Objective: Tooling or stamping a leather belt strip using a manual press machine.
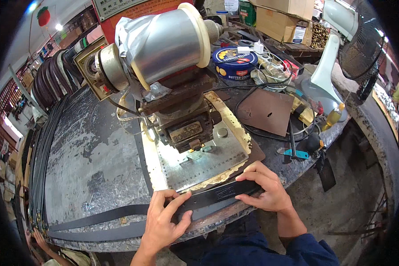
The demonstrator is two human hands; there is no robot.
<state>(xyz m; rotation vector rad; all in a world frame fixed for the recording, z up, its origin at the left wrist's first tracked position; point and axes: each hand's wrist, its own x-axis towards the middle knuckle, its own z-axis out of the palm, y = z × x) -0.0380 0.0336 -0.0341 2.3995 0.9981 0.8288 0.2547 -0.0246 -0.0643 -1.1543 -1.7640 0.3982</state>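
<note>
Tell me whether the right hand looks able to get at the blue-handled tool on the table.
Probably yes: the right hand is near the blue-handled tool, with no visible obstacle between them, and its blue end sticks out past the dark rod. It would first have to release the black strap.
</note>
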